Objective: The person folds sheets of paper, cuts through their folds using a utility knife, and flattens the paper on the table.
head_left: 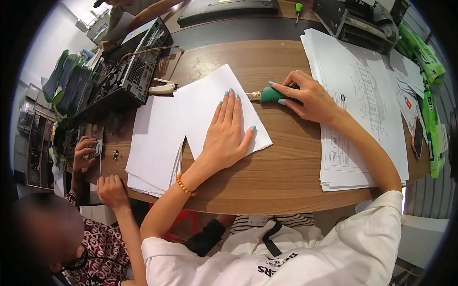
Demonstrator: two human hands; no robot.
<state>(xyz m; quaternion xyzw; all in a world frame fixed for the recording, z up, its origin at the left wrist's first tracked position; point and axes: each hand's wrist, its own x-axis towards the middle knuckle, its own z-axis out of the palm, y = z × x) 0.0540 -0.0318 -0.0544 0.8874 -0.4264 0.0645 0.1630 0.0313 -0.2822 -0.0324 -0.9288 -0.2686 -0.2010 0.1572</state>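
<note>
My left hand (226,129) lies flat on a white sheet of paper (200,102), fingers stretched out together and the thumb apart. The sheet sits at an angle on the wooden table and overlaps a stack of white paper (155,138) to its left. In my right hand (312,97) is the green handle of a knife-like cutter (273,94). Its pale, mottled front part points left and meets the sheet's right edge; whether the tip is under or inside the paper is hidden. Fingers and thumb close around the handle.
Printed drawings (360,109) are stacked under my right forearm, with a phone (417,138) beyond. An opened computer case (136,66) stands left, near a white-handled tool (163,88). At the left, a co-worker's hands (112,191) work with a thin tool. A green screwdriver (298,8) lies far back.
</note>
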